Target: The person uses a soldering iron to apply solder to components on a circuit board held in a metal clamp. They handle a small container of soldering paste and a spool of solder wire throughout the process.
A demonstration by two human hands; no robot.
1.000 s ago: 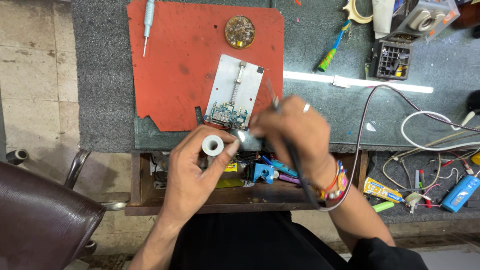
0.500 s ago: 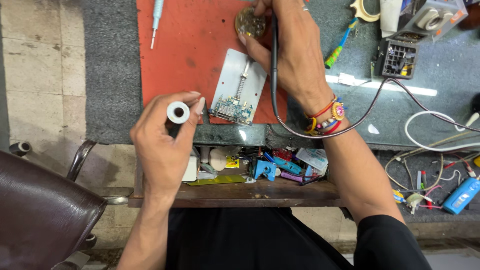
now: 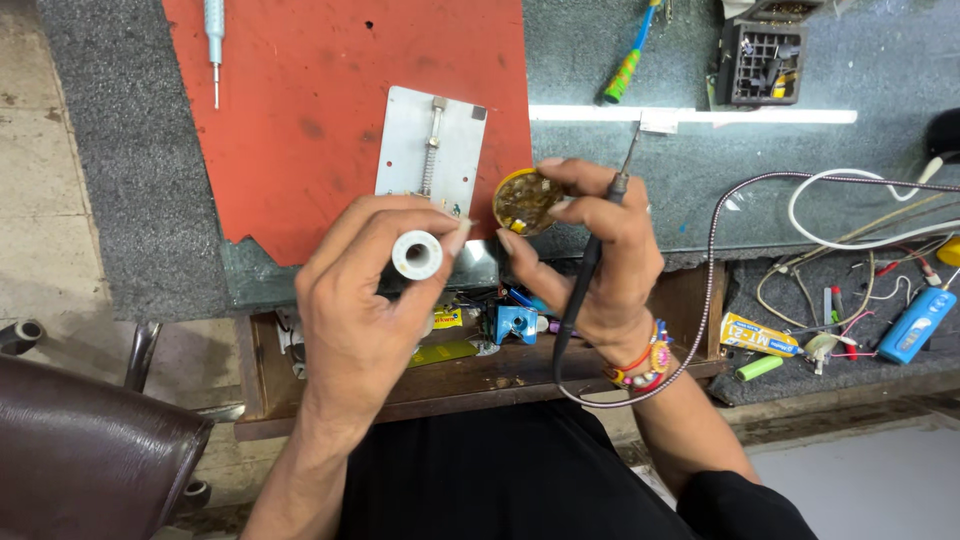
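My left hand (image 3: 370, 290) grips a small white spool of solder wire (image 3: 417, 254), its open core facing the camera. My right hand (image 3: 600, 255) holds a round brass tin of flux (image 3: 524, 201) between thumb and fingers, and a black soldering iron (image 3: 600, 225) lies across the same hand, tip pointing up and away. Its braided cord (image 3: 712, 240) loops off to the right. Behind both hands a metal board holder (image 3: 430, 140) lies on a red mat (image 3: 320, 110). The circuit board clamped in it is mostly hidden by my left hand.
A screwdriver (image 3: 214, 40) lies at the mat's top left, a green-yellow one (image 3: 625, 65) further right, beside a black parts tray (image 3: 765, 62). White cables (image 3: 850, 225), a blue tool (image 3: 920, 322) and small tubes clutter the right. An open drawer (image 3: 480, 375) holds parts; a brown chair (image 3: 80, 460) stands left.
My right hand has come back from the far side of the mat, bringing the brass tin toward me while still holding the iron. My left hand stays on the spool.
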